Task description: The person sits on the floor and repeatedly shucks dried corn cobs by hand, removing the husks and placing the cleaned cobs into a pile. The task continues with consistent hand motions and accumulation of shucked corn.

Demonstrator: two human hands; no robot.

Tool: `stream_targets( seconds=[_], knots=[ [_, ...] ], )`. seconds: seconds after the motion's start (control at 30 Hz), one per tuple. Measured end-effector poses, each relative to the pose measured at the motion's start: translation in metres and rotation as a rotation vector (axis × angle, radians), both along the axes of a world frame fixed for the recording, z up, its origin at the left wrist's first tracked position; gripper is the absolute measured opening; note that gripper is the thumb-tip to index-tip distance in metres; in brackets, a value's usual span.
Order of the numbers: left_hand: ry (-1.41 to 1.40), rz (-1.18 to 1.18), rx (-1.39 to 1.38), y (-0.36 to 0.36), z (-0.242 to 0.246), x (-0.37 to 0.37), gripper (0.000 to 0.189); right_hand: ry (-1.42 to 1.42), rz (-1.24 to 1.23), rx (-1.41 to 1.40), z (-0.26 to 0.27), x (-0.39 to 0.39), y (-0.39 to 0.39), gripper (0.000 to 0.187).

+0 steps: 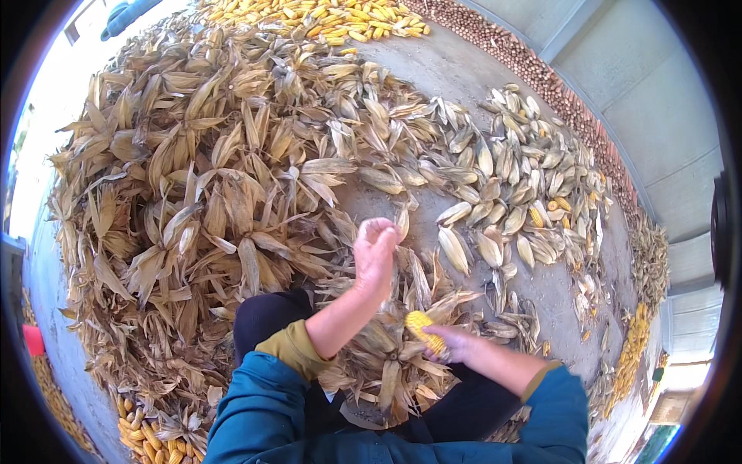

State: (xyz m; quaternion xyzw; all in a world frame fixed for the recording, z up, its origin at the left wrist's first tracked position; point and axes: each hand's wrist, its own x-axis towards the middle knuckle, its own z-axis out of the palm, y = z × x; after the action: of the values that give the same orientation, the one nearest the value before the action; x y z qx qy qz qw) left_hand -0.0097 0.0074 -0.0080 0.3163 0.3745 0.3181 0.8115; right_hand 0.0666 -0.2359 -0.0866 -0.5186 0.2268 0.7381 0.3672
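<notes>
My right hand (455, 343) grips a husked yellow ear of corn (418, 325) in front of my lap. My left hand (374, 252) is raised further forward, its fingers curled in. A dry husk piece (404, 220) shows right beside those fingertips; whether they pinch it cannot be told. Loose dry corn husks (389, 371) lie between my legs, under the held ear. A great heap of empty husks (191, 174) spreads at my left. Unhusked ears (490, 246) lie on the floor ahead and to the right.
Husked yellow ears are piled at the far end (342, 20) and at the lower left (148, 441). Stacked bare cobs (522, 55) line the pale wall (655, 104). Another yellow row (629, 348) lies at right. A red object (33, 340) stands at far left.
</notes>
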Motion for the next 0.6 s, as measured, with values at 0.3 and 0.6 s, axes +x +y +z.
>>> stream_targets(
  seconds=[0.3, 0.6],
  knots=[
    [0.208, -1.068, 1.126, -0.054, -0.009, -0.034, 0.021, -1.343, -0.199, 0.785, 0.085, 0.217, 0.264, 0.058],
    [0.337, -1.578, 1.776, -0.084, -0.031, -0.083, 0.022, -1.207, 0.666, -0.117, -0.133, 0.162, 0.030, 0.101]
  ],
)
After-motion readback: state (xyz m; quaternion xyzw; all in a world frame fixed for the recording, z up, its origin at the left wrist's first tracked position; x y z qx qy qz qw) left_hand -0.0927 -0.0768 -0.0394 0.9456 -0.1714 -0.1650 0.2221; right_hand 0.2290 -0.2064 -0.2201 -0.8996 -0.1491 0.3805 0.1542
